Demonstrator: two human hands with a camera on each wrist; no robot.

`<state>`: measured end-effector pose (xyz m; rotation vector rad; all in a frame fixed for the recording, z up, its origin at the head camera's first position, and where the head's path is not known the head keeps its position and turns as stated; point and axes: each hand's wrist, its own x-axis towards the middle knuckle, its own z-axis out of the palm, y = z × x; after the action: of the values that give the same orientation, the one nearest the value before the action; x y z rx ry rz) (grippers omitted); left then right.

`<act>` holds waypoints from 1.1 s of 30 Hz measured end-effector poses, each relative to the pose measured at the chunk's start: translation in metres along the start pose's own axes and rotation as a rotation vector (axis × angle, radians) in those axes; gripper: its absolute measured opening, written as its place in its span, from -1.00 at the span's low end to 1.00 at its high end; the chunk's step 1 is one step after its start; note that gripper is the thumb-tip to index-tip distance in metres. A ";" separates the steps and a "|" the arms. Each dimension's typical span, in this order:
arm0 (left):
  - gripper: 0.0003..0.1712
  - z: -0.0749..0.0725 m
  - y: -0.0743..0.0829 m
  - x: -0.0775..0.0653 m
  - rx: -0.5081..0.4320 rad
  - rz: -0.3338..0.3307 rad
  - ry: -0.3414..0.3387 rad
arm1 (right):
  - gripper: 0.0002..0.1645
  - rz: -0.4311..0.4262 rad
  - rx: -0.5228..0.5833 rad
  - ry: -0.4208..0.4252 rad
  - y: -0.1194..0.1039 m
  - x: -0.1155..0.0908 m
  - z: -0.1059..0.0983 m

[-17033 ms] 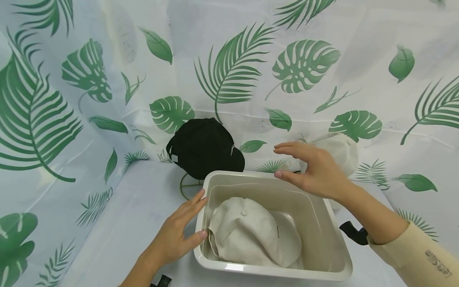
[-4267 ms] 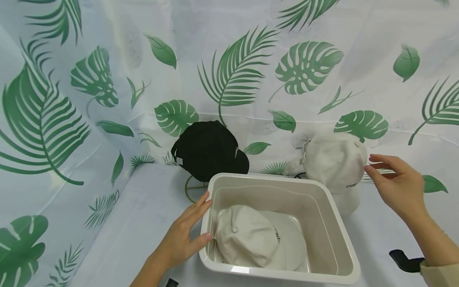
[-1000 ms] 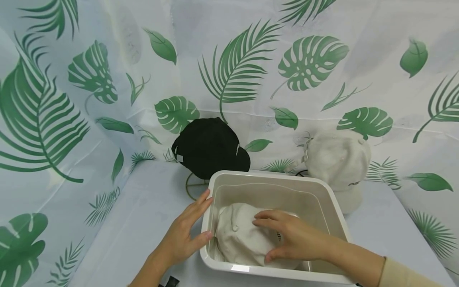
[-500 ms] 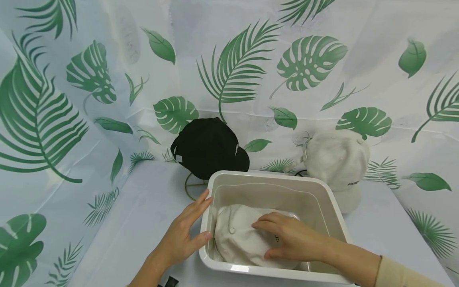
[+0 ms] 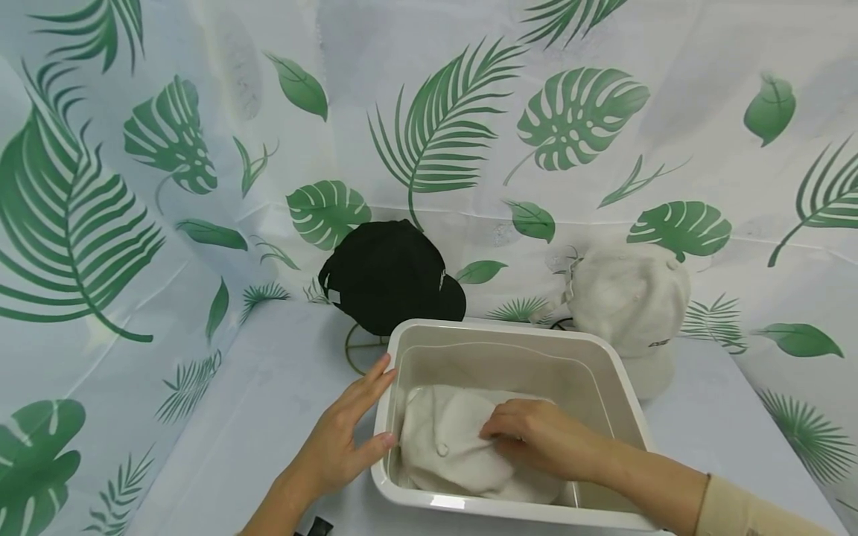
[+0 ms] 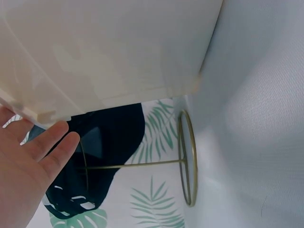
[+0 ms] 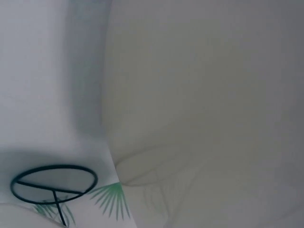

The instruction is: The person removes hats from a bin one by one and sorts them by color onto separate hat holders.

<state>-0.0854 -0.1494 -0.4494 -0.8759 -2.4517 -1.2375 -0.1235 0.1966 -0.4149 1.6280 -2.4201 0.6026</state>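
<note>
An off-white baseball cap (image 5: 442,439) lies crumpled in the left part of a beige plastic basin (image 5: 623,387). My right hand (image 5: 546,439) reaches into the basin, its fingers curled and pinching the cap's cloth near the front of the crown. The hand covers the cap's lettering; part of the brim shows below it. Against the basin's left rim my left hand (image 5: 342,435) rests with its fingers spread and straight. In the left wrist view, the left hand (image 6: 33,161) touches the basin's outer wall (image 6: 109,52).
Behind the basin on the left, a black cap (image 5: 385,279) sits on a gold wire stand (image 6: 190,161). At the back right hangs another off-white cap (image 5: 626,301), with a black wire stand (image 7: 54,185) low in the right wrist view. A leaf-patterned sheet (image 5: 436,112) forms the backdrop.
Over the last second, my right fingers have drawn together on the cap in the basin, and its crown has flattened and shifted. Earlier, that hand was beside the back-right cap. The left hand stays put.
</note>
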 end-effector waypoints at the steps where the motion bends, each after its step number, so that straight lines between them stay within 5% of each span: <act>1: -0.14 0.000 0.000 0.000 0.000 0.000 0.000 | -0.57 -0.001 0.003 0.008 0.000 0.000 0.000; 5: -0.14 0.000 0.000 0.000 0.002 0.008 0.006 | -0.60 0.059 0.090 0.022 0.000 0.001 -0.002; 10: -0.15 0.000 0.001 0.000 -0.002 0.004 0.003 | -0.66 0.283 0.327 0.010 -0.002 0.004 -0.009; 16: -0.16 -0.001 0.001 0.000 0.001 0.004 -0.001 | -0.75 0.466 0.446 -0.018 -0.002 0.008 -0.017; 24: -0.15 -0.002 0.001 0.001 -0.003 0.005 0.000 | -0.78 0.515 0.542 0.014 0.000 0.007 -0.020; 33: -0.16 -0.001 -0.001 0.000 0.000 0.015 0.003 | -0.73 0.513 0.460 0.048 0.001 0.003 -0.027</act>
<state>-0.0861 -0.1505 -0.4488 -0.8905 -2.4384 -1.2322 -0.1280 0.2056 -0.3892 1.0678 -2.8168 1.3420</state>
